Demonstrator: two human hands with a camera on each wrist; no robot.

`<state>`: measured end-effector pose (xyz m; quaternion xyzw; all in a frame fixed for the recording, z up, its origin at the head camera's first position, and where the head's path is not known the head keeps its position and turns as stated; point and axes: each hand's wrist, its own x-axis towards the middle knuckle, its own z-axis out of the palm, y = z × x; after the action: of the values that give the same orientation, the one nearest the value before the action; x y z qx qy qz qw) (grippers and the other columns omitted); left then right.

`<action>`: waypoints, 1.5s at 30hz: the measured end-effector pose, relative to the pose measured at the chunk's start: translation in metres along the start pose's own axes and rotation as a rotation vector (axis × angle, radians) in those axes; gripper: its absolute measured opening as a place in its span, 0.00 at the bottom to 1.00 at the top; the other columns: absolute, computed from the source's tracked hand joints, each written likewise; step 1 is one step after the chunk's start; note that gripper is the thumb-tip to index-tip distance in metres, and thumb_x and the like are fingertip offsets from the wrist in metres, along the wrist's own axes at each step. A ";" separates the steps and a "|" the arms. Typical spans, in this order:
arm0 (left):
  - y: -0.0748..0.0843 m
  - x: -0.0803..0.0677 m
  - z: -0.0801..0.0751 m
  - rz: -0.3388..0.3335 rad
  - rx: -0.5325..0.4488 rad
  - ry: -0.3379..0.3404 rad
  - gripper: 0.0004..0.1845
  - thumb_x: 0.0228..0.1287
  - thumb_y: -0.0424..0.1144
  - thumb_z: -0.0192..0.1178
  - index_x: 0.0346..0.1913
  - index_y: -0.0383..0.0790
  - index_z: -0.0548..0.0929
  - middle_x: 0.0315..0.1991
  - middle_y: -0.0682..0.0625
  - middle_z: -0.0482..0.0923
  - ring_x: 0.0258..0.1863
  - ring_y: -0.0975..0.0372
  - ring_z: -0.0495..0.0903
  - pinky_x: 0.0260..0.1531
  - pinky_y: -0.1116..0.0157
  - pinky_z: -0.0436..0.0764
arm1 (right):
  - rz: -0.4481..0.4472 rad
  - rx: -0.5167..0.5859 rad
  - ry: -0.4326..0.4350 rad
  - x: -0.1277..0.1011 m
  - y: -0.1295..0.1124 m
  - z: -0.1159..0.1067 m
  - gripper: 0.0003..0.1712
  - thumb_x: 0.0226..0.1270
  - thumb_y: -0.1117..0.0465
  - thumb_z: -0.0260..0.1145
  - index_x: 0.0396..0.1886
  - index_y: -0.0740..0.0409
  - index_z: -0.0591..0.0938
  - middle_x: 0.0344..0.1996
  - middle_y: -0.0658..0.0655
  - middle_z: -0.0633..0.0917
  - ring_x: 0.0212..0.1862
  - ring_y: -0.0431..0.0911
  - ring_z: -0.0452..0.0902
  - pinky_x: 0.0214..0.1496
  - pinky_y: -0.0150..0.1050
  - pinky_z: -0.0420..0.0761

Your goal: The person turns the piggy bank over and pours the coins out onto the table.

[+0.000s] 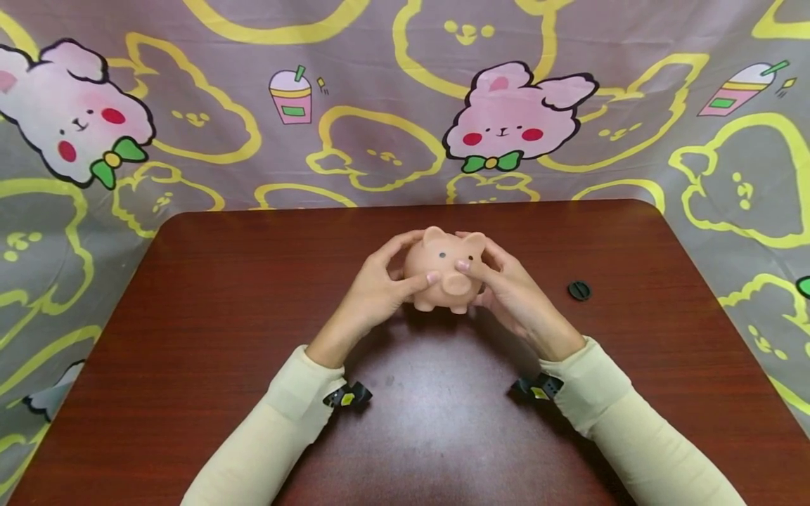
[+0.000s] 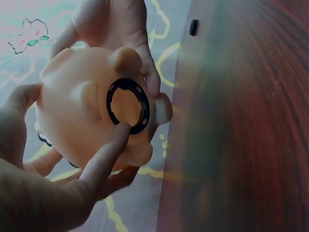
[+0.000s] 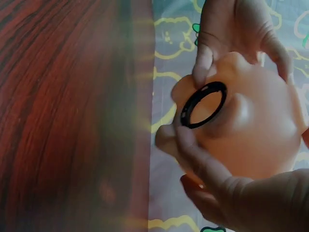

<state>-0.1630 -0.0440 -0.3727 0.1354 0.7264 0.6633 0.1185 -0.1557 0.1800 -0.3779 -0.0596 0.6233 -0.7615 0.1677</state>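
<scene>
Apparently for steadiness, gripping with left hand (image 1: pixel 373 288) and right hand (image 1: pixel 515 295), from both sides, round peach plastic-looking piggy bank (image 1: pixel 448 268), lifted above glossy red-brown wooden table (image 1: pixel 190 316); showing, well apart at right, probably parked clear, round black plastic cap (image 1: pixel 579 290).

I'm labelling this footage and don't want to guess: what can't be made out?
Piggy bank: its black-rimmed opening is hidden by its body, head view.
Left hand: some fingertips hidden behind the piggy bank, head view.
Black disc: too small for detail, left wrist view.
Sleeves: cut off by bottom edge, head view.
</scene>
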 end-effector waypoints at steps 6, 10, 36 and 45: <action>-0.008 0.002 -0.004 0.025 -0.009 -0.109 0.45 0.65 0.30 0.71 0.80 0.56 0.64 0.78 0.53 0.63 0.65 0.48 0.80 0.46 0.62 0.86 | -0.048 -0.182 0.020 -0.002 0.000 0.000 0.41 0.72 0.64 0.69 0.80 0.41 0.65 0.72 0.52 0.70 0.62 0.47 0.74 0.48 0.35 0.84; -0.011 0.001 -0.007 0.122 -0.027 -0.165 0.52 0.59 0.26 0.74 0.81 0.58 0.61 0.80 0.58 0.59 0.67 0.49 0.77 0.50 0.59 0.88 | -0.135 -0.349 -0.014 -0.004 -0.003 -0.003 0.52 0.63 0.67 0.76 0.82 0.36 0.62 0.76 0.50 0.66 0.71 0.49 0.67 0.59 0.32 0.81; -0.030 0.003 -0.006 0.579 0.493 -0.057 0.54 0.48 0.26 0.81 0.75 0.44 0.59 0.82 0.41 0.51 0.82 0.51 0.56 0.78 0.53 0.66 | -0.856 -1.022 0.025 -0.007 0.013 -0.004 0.57 0.47 0.67 0.87 0.77 0.58 0.67 0.80 0.67 0.63 0.79 0.64 0.59 0.78 0.53 0.67; -0.032 0.003 -0.006 0.409 0.103 -0.145 0.57 0.53 0.21 0.76 0.82 0.48 0.56 0.85 0.57 0.51 0.75 0.51 0.71 0.65 0.54 0.81 | -0.686 -0.892 0.064 -0.009 0.007 -0.002 0.56 0.49 0.65 0.86 0.79 0.53 0.69 0.81 0.57 0.64 0.81 0.54 0.59 0.77 0.57 0.64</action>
<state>-0.1697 -0.0515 -0.4041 0.3330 0.7062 0.6242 0.0264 -0.1464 0.1839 -0.3843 -0.3007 0.8345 -0.4367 -0.1498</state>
